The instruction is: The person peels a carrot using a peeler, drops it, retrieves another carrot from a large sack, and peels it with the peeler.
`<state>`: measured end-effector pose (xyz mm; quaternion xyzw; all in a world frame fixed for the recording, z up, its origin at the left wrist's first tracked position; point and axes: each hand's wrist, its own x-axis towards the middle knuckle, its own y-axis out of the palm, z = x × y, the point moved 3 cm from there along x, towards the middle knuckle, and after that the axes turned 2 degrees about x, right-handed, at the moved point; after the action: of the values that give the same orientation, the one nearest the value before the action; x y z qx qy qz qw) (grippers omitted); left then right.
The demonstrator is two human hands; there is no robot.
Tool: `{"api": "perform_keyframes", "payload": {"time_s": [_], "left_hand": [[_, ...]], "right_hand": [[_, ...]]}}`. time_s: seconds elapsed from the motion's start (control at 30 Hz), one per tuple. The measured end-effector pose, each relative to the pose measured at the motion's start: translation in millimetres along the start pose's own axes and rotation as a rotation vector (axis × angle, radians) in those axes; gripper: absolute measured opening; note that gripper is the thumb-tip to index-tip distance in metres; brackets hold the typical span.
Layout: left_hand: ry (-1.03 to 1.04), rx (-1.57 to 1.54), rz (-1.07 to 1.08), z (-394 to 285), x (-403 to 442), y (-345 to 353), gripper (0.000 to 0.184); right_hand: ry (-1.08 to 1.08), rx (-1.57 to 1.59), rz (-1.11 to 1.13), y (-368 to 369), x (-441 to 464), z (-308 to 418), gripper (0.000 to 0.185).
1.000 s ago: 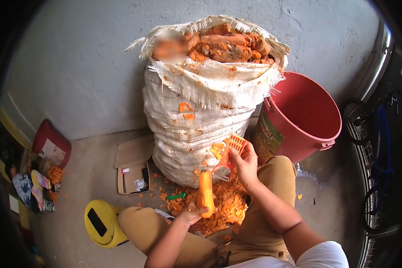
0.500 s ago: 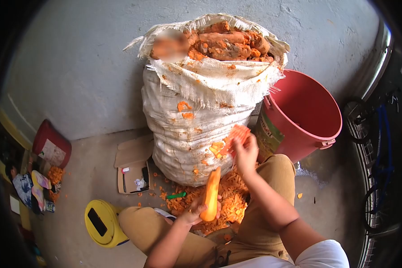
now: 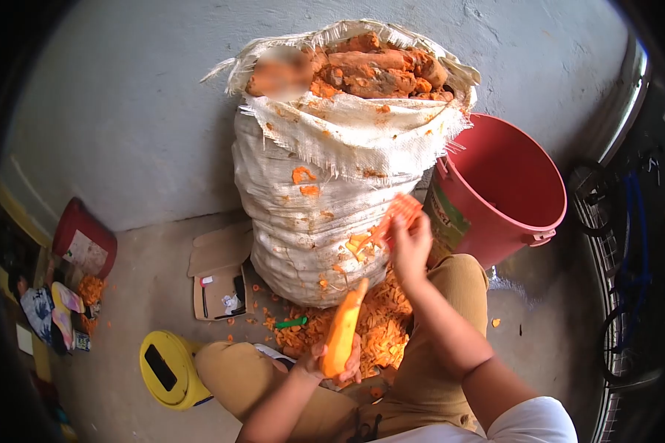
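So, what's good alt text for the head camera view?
A person's left hand holds a smooth carrot and the right hand a red-orange tool, above heaped orange peelings. Beyond stand a white sack of rough orange roots and a red bucket.

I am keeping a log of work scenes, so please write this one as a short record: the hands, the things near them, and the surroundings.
Left hand: grips a bare orange carrot, thin end pointing up and away
Right hand: holds a red peeler-like tool, blurred, apart from the carrot
Below the hands: orange peelings, a small green item at their edge
Ahead: white sack, open, carrots at its mouth
Right side: red bucket
Left side: open cardboard box, yellow container
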<state>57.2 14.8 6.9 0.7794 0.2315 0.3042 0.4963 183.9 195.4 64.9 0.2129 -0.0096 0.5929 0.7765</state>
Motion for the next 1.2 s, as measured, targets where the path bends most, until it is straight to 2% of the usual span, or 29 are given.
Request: {"api": "perform_keyframes", "payload": {"time_s": [0.07, 0.17, 0.27, 0.33, 0.37, 0.47, 0.6, 0.63, 0.73, 0.77, 0.8, 0.87, 0.97, 1.03, 1.13, 1.2], "left_hand": [[-0.011, 0.051, 0.017, -0.4, -0.3, 4.2, 0.058], [0.074, 0.117, -0.087, 0.6, 4.3, 9.6, 0.058], [0.108, 0.053, -0.109, -2.2, 1.6, -1.6, 0.057], [0.134, 0.018, -0.104, -2.7, 3.0, -1.7, 0.053], [0.135, -0.011, -0.090, -3.1, 2.9, -2.8, 0.052], [0.137, -0.059, -0.084, -3.5, 3.2, -2.2, 0.050], [0.106, -0.077, -0.131, -2.1, 5.0, 0.0, 0.048], [0.107, -0.095, -0.112, -1.9, 4.7, 0.6, 0.048], [0.116, -0.128, -0.065, -2.3, 5.0, 2.0, 0.049], [0.125, -0.122, -0.055, -4.0, 5.2, 0.7, 0.049], [0.136, -0.115, -0.043, -5.7, 5.2, 0.2, 0.049], [0.120, -0.112, -0.060, -6.1, 3.7, 5.5, 0.048], [0.118, -0.022, -0.131, -7.0, 3.3, 5.8, 0.046], [0.127, 0.135, -0.233, -10.5, 2.9, -0.2, 0.045], [0.214, 0.659, -0.492, -19.3, 0.6, -9.6, 0.044], [0.222, 0.749, -0.616, -23.4, -3.8, -15.2, 0.040]], "right_hand": [[0.052, 0.065, -0.091, -14.9, 18.8, 0.0, 0.018], [0.092, 0.086, 0.055, -12.8, -3.4, 8.9, 0.018], [0.169, 0.176, 0.171, 5.6, -43.6, 28.4, 0.018], [0.115, 0.188, 0.298, 8.2, -55.6, 32.9, 0.019], [0.051, 0.203, 0.289, 8.8, -58.1, 37.7, 0.020], [0.093, 0.221, 0.278, 9.0, -52.4, 38.8, 0.021], [0.183, 0.104, 0.647, 14.1, -67.5, 32.0, 0.024], [0.152, 0.036, 0.639, 14.6, -66.2, 22.1, 0.025], [0.174, -0.105, 0.431, 9.6, -41.1, 12.9, 0.025], [-0.104, -0.223, 0.262, 4.5, -29.2, 6.3, 0.019], [-0.154, -0.056, 0.117, 5.0, -17.9, 14.6, 0.017], [0.050, 0.019, 0.021, -10.8, -0.3, 12.2, 0.016], [0.007, 0.075, 0.086, -8.8, -9.6, 19.8, 0.015], [0.089, 0.045, 0.138, -7.7, -19.3, 13.7, 0.015], [0.196, 0.115, 0.125, -9.7, -16.8, 2.6, 0.015], [0.259, 0.175, 0.115, -10.1, -14.8, 1.1, 0.015]]}}
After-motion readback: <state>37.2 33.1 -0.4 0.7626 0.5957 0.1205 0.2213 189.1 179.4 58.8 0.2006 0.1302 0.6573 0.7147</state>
